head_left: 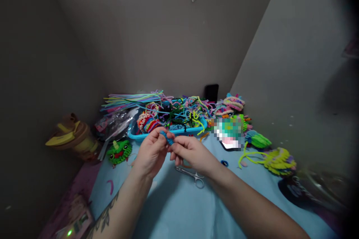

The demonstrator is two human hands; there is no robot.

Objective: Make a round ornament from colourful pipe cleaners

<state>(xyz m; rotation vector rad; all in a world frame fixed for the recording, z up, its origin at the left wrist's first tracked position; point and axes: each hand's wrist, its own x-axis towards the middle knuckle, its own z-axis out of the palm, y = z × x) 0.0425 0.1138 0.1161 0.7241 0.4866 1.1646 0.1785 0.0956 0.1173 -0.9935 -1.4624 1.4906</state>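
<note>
My left hand and my right hand meet over a light blue cloth, fingers pinched together on a short blue fuzzy pipe cleaner held between them. Small metal scissors lie on the cloth just under my right hand. Right behind the hands stands a blue tray heaped with coloured pipe cleaners and small coiled pieces.
A green fuzzy frog-like figure lies left of my hands. Yellow-green fuzzy pieces lie to the right, a green one behind them. A brown and yellow container stands at far left. A dark phone leans on the back wall.
</note>
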